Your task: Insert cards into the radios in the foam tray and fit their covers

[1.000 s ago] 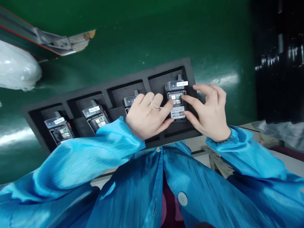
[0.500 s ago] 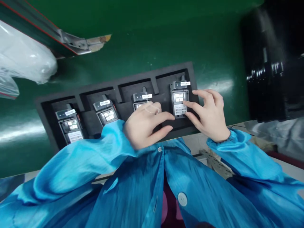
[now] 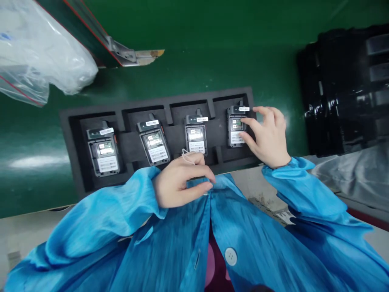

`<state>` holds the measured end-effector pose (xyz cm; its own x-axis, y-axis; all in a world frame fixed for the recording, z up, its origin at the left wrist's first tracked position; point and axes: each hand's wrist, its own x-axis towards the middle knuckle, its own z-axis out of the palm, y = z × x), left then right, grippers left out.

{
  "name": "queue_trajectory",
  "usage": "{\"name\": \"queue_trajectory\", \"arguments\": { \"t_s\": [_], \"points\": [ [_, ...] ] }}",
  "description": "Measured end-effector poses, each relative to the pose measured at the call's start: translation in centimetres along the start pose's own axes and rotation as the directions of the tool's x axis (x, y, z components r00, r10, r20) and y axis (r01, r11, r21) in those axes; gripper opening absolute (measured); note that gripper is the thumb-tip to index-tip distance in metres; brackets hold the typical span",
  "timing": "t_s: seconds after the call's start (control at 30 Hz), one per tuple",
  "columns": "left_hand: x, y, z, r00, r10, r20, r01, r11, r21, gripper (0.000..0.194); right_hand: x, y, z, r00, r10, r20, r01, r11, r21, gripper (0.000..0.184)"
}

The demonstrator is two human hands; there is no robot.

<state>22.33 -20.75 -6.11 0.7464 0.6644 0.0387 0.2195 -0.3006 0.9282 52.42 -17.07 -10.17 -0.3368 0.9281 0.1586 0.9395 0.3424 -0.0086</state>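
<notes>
Head view: black foam tray (image 3: 73,162) holding four handheld devices, one per slot; right hand (image 3: 267,136) fingertips touching rightmost device (image 3: 236,127); left hand (image 3: 179,180) loosely curled, empty.

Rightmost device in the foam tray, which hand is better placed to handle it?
Right. The right hand has fingertips on the rightmost device, while the left hand sits curled near the tray's front edge.

A green table (image 3: 194,61) carries a black foam tray (image 3: 69,121) and perhaps a plastic bag (image 3: 39,52).
</notes>
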Motion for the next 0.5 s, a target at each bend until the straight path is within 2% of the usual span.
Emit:
{"name": "queue_trajectory", "arguments": {
  "t_s": [0.1,0.2,0.33,0.43,0.5],
  "points": [
    [-0.7,0.1,0.0,0.998,0.051,-0.025,-0.052,0.998,-0.048,0.02,0.3,-0.8,-0.2,1.0,-0.005,-0.013,0.005,1.0,0.0,0.04],
    [-1.2,0.0,0.1,0.994,0.095,-0.048,-0.099,0.993,-0.071,0.019,0.5,-1.2,0.1,1.0,-0.004,0.028,0.004,1.0,-0.002,0.043],
    [-1.6,0.0,0.3,0.988,0.147,-0.053,-0.148,0.989,-0.015,0.019,0.5,-1.3,-0.3,0.997,-0.023,0.067,0.022,1.0,0.022,0.045],
    [-1.8,0.2,0.5,0.982,0.184,-0.033,-0.182,0.982,0.056,0.022,0.5,-2.7,-2.0,0.999,-0.009,-0.048,0.015,0.991,0.135,0.04],
    [-1.9,0.5,0.6,0.98,0.198,-0.007,-0.197,0.977,0.079,0.024,0.6,-4.6,-3.6,0.993,-0.014,-0.115,0.048,0.953,0.298,0.031]
  ]
}}
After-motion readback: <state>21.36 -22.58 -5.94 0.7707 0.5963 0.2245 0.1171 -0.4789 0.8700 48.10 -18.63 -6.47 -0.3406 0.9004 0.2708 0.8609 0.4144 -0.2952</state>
